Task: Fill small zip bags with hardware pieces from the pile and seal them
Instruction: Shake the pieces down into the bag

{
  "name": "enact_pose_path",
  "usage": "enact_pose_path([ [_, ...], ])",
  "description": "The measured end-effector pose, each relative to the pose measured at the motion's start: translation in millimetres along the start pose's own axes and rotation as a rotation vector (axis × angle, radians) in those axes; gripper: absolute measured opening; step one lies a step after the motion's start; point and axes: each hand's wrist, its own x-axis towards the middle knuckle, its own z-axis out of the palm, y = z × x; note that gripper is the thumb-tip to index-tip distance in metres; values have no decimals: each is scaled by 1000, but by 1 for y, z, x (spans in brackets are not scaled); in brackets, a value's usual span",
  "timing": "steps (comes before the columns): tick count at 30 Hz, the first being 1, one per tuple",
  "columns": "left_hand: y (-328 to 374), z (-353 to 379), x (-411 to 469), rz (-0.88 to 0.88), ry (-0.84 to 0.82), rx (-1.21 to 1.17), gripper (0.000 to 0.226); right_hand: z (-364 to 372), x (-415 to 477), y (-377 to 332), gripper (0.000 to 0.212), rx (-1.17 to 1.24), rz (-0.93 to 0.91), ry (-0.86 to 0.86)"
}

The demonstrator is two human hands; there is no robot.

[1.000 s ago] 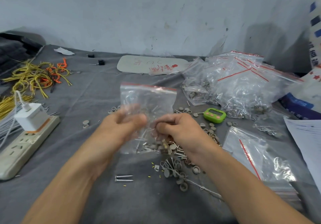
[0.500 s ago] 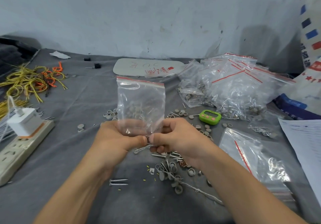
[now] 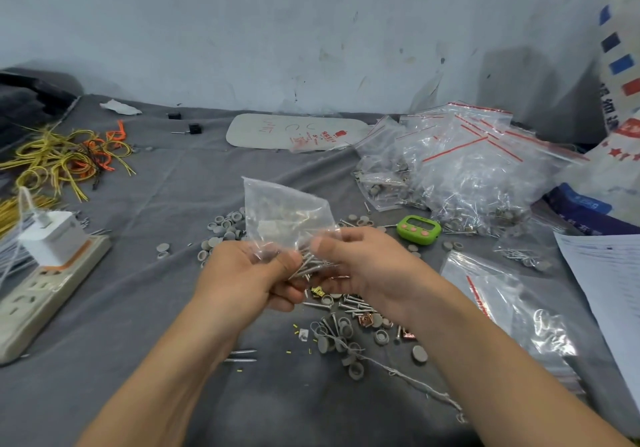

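Note:
A small clear zip bag (image 3: 284,214) stands up between my hands, crumpled and tilted, with screws showing at its lower end. My left hand (image 3: 249,273) pinches the bag's bottom left part. My right hand (image 3: 356,263) grips its lower right, fingers closed around the plastic and screws (image 3: 308,266). Below the hands lies the hardware pile (image 3: 346,325): silver screws, grey round caps and a few copper clips on the grey cloth. More grey caps (image 3: 221,228) lie just left of the bag.
A heap of filled zip bags (image 3: 460,172) sits at the back right, a green timer (image 3: 418,230) in front of it. Empty bags (image 3: 509,311) and paper (image 3: 609,283) lie right. A power strip with charger (image 3: 48,266) and yellow wires (image 3: 59,162) are left.
The bag's red zip edge was upright and flat; now the bag is crumpled, lower and tilted, its red strip out of sight. Both hands have shifted slightly, still holding it.

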Motion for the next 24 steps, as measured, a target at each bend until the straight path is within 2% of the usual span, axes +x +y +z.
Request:
enact_pose_path([
  [2, 2, 0, 0, 23, 17, -61, 10, 2, -1, 0, 18, 19, -37, -20],
  [4, 1, 1, 0, 12, 44, -158, 17, 2, 0, 0, 20, 67, -52, 47],
  [6, 0, 3, 1, -35, 39, -231, 22, 3, 1, -1, 20, 130, -34, 85],
  [11, -2, 1, 4, -108, -5, -316, 13, 1, 2, -2, 9, 149, 55, 94],
  [13, -2, -1, 6, -91, -22, -327, 12, -1, 3, -1, 15, 213, 71, 92],
  [16, -2, -2, 7, -102, -34, -346, 25, -2, 5, 0, 19, 245, 52, 133],
  [21, 1, -3, 9, -203, -76, -495, 32, -5, 8, 4, 33, 216, 29, 188],
  [24, 2, -6, 9, -229, -125, -576, 38, -5, 11, 7, 25, 232, 44, 244],
])
